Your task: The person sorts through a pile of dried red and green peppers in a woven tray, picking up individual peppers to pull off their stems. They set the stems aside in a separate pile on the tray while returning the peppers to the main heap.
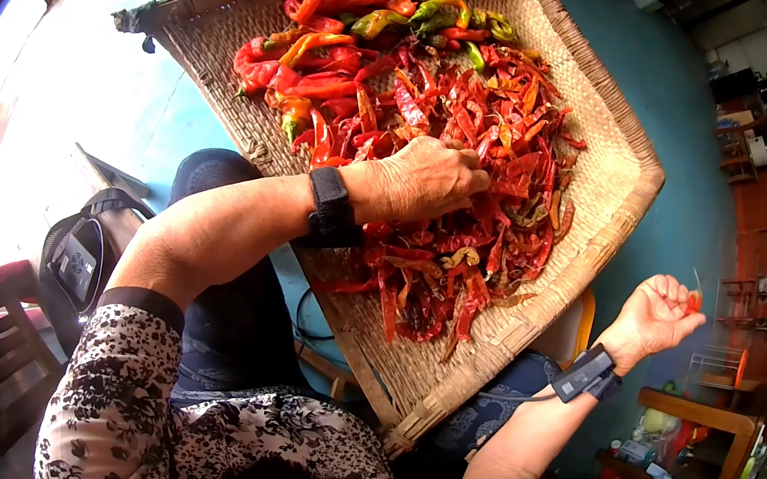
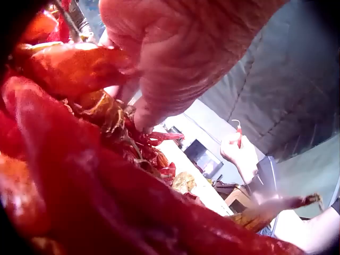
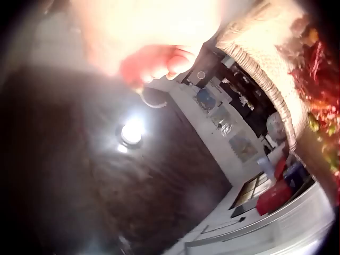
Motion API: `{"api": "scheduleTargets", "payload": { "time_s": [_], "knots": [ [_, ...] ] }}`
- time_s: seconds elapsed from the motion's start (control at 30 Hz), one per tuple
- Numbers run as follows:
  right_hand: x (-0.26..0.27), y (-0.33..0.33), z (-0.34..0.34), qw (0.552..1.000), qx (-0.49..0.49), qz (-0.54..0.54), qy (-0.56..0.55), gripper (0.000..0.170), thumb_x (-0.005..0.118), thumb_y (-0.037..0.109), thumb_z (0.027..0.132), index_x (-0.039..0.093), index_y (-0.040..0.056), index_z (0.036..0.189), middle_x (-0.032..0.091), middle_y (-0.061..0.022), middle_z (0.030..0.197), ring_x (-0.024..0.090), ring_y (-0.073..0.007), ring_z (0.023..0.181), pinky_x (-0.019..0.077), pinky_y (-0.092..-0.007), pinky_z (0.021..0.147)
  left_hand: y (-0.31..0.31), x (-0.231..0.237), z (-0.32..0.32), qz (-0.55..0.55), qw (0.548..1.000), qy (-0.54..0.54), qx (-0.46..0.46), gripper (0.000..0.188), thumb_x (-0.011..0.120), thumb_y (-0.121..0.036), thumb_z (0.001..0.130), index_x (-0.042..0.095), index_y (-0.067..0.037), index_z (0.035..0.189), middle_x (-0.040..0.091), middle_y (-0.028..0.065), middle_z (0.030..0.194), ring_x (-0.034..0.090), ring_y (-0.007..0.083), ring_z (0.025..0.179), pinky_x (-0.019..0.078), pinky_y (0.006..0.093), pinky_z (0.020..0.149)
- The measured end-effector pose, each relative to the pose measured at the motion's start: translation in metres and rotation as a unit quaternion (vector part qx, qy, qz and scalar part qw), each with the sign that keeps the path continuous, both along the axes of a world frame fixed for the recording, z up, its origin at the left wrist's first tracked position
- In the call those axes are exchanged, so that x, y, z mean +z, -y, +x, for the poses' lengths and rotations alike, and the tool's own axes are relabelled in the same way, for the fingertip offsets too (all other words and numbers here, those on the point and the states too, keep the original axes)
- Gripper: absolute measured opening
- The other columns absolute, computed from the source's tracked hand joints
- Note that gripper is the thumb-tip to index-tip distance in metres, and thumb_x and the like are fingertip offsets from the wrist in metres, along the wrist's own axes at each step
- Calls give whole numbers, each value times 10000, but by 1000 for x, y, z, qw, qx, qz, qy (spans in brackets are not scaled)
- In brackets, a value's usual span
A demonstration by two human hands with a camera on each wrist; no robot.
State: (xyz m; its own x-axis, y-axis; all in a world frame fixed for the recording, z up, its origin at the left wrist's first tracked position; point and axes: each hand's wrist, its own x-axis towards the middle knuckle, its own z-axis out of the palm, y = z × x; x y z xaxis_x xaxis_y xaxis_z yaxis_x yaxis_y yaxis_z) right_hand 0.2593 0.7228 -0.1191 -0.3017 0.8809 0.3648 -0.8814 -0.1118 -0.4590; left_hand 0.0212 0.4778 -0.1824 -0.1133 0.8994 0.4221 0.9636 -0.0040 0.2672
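Wrinkled dried red chilli peppers (image 1: 516,175) heaped across shallow tan woven tray (image 1: 607,176), beside glossy red-and-green peppers (image 1: 328,86). Left hand (image 1: 426,181) on heap, fingers bent downward; cannot tell whether grasping. Right hand (image 1: 649,320) beyond tray, fingers curled round thin-stemmed red chilli (image 1: 695,302).

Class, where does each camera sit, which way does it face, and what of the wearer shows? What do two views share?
Head: worn there, facing forward and down at the tray; arms, left hand, right hand.
Left wrist: worn there, facing across red peppers; left hand close, right hand beyond.
Right wrist: worn there, facing a lit lamp; right hand at top.
Shared: head and left wrist show the right hand holding a pepper.
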Motion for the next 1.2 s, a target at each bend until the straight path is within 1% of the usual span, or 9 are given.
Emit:
{"api": "scheduleTargets", "payload": {
  "time_s": [0.17,0.23,0.37,0.43,0.67,0.77,0.87,1.07,1.2],
  "knots": [
    [-9,15,-26,992,106,-32,65,320,576,368,941,549,50,912,457,19,652,419,-117,598,357,-251,550,-1,4,-1,1,997,82,-8,123,642,-172,826,580,-71,857,577,98,824,608,305,797,518,397,681],
    [-13,44,-52,962,93,-6,256,227,603,270,936,544,59,876,484,10,653,447,-96,592,364,-241,544,-3,4,-1,24,995,94,-19,110,643,-153,824,579,-67,853,581,102,808,612,313,783,515,402,684],
    [-16,107,-81,731,113,330,587,430,554,416,949,624,19,1097,616,-24,789,549,-65,657,441,-196,540,-3,11,5,103,978,161,-85,121,655,-120,827,573,-50,881,591,113,801,609,331,782,502,411,692],
    [-27,112,-89,715,205,314,590,403,578,391,941,620,19,1090,615,-17,788,551,-64,655,436,-198,524,-1,16,7,139,966,192,-100,157,663,-134,830,564,-38,906,602,125,807,612,338,790,501,413,697],
    [-43,105,-92,769,255,250,530,289,652,220,909,582,24,1110,622,-19,802,550,-67,647,441,-196,531,7,20,1,82,946,287,-127,279,683,-93,825,523,-37,1047,655,138,889,663,309,838,522,397,701],
    [-29,103,-85,808,186,235,507,293,624,139,914,526,8,1158,639,-48,876,567,-81,665,467,-194,550,5,21,-2,95,951,267,-125,244,635,-63,848,525,-38,1065,662,130,907,671,289,840,537,380,707],
    [-26,80,-72,873,131,192,429,256,613,117,919,545,19,1145,638,-65,907,568,-86,676,480,-204,560,4,19,-11,78,977,198,-2,223,593,-51,847,546,-52,1065,630,112,861,648,307,812,539,381,692],
    [-3,44,-41,895,-255,177,319,208,600,110,913,565,-15,1075,616,-84,868,546,-100,669,453,-200,573,1,-8,-10,-21,998,35,-37,242,586,-57,796,579,-72,1037,544,117,970,568,311,948,514,394,756],
    [14,27,-15,881,-378,77,272,293,566,108,923,492,8,1188,592,-114,999,540,-160,871,454,-272,697,-1,-14,-8,-15,998,-15,-61,236,607,-72,756,579,-81,990,528,106,965,539,302,972,504,371,785]
  ]
}}
